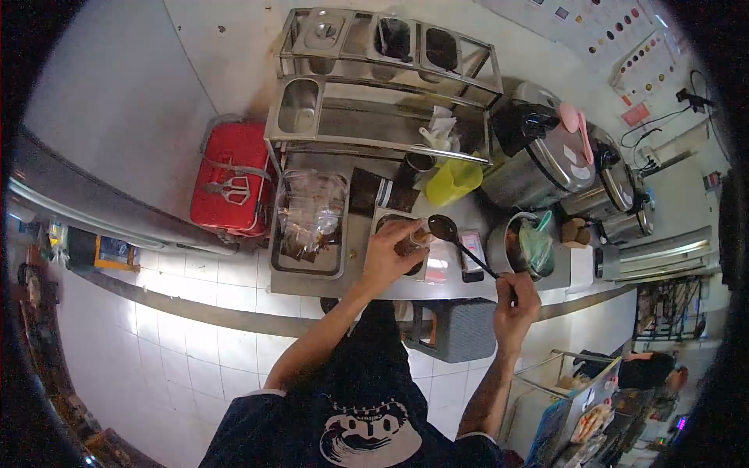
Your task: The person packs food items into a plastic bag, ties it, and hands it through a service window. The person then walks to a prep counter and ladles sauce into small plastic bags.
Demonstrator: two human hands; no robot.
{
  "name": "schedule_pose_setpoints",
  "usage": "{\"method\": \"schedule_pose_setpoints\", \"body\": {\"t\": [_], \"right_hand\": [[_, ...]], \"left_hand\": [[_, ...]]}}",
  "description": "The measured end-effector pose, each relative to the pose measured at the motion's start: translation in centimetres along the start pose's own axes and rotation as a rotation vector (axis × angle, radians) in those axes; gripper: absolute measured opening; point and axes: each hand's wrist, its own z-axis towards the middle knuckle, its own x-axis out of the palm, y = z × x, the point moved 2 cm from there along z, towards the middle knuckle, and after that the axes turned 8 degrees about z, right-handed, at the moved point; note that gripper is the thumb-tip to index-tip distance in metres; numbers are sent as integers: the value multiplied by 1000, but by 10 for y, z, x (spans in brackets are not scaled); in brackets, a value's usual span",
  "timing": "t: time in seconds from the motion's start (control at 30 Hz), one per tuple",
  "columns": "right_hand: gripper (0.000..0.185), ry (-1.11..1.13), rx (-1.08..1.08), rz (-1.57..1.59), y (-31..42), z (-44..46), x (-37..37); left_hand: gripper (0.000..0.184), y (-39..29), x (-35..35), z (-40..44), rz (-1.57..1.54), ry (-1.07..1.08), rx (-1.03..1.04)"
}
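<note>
My left hand (pixel 388 253) is closed around a small clear cup (pixel 417 240) with something brown in it. It is held over a metal pan (pixel 384 218) on the steel counter. My right hand (pixel 517 302) grips the handle end of a black ladle (pixel 468 251). The ladle's bowl (pixel 442 227) is just right of the cup; I cannot tell whether they touch. Below the ladle lies a phone-like flat object (pixel 472 256). A round metal pot (pixel 504 234) with a green bag (pixel 536 248) in it stands near my right hand.
A yellow pitcher (pixel 454 182) stands behind the ladle. On the left are a tray of plastic-wrapped items (pixel 312 207) and a red bag (pixel 231 178). Large metal cookers (pixel 538 168) fill the right. A steel rack (pixel 382 148) rises at the back. A grey stool (pixel 462 329) sits under the counter's edge.
</note>
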Motion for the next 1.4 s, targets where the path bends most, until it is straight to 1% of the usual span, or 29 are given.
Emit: {"method": "schedule_pose_setpoints", "body": {"t": [0.07,0.13,0.17,0.23,0.33,0.37,0.43,0.47,0.53,0.57,0.6,0.63,0.67,0.73,0.77,0.83,0.87,0.93,0.97,1.03,1.1,1.13,1.17,1.2,1.23,1.3,1.33,1.4], "right_hand": [[5,-26,-44,-25,1,-1,2],[9,-30,-165,-140,-3,-5,6],[9,-27,-166,-140,-4,-8,8],[22,-30,-106,-119,-5,-15,11],[26,-58,-146,-134,-7,-22,17],[26,-58,-145,-134,-9,-22,18],[15,-52,-224,-175,-9,-20,20],[15,-52,-224,-174,-8,-17,20],[9,-42,-120,-108,-7,-13,20],[9,-44,-118,-109,-12,-14,20],[4,-25,-41,-38,-24,-14,20],[7,-6,36,34,-35,-15,21],[7,-9,38,34,-45,-17,22],[17,41,257,269,-62,-19,25],[17,40,258,270,-64,-19,22],[22,81,536,549,-71,-20,23],[22,83,534,552,-71,-18,23],[19,32,672,757,-71,-16,23],[19,37,670,760,-85,-19,26],[13,119,594,469,-139,-34,47],[8,197,245,232,-170,-48,87],[10,276,252,85,-167,-51,104],[12,273,168,-9,-163,-56,124],[19,377,128,-86,-161,-58,140],[33,273,-85,-200,-125,-51,144],[42,136,-115,-50,-49,-21,147],[42,136,-112,-39,-24,-11,151],[37,27,-55,233,12,2,153]], "left_hand": [[59,0,1,1,7,3,-1],[59,2,2,0,15,6,-3],[59,4,3,-1,8,-11,23],[59,9,6,-2,2,-28,48],[58,16,10,-3,33,-50,80],[58,17,11,-3,37,-56,84],[58,18,12,-3,41,-62,88],[57,17,12,-3,27,-54,66],[57,14,10,-3,14,-43,42],[57,12,8,-3,33,-43,47],[56,9,7,-1,52,-43,54],[56,8,7,-1,52,-41,55],[56,7,6,-1,38,-35,43],[57,5,5,0,25,-29,31],[56,3,5,1,38,-30,20],[56,1,3,2,51,-33,10],[56,0,1,3,52,-34,24],[55,-2,-3,4,56,-38,34],[56,-4,-5,4,68,-54,38],[56,-7,-9,5,84,-74,46],[56,-9,-13,5,44,-118,64],[56,-11,-16,5,48,-122,68],[56,-12,-19,6,29,-112,54],[56,-15,-23,6,11,-101,39],[56,-18,-27,6,21,-107,41],[57,-27,-37,8,55,-126,56],[59,-31,-42,8,56,-134,52],[59,-31,-47,6,76,-143,45]]}}
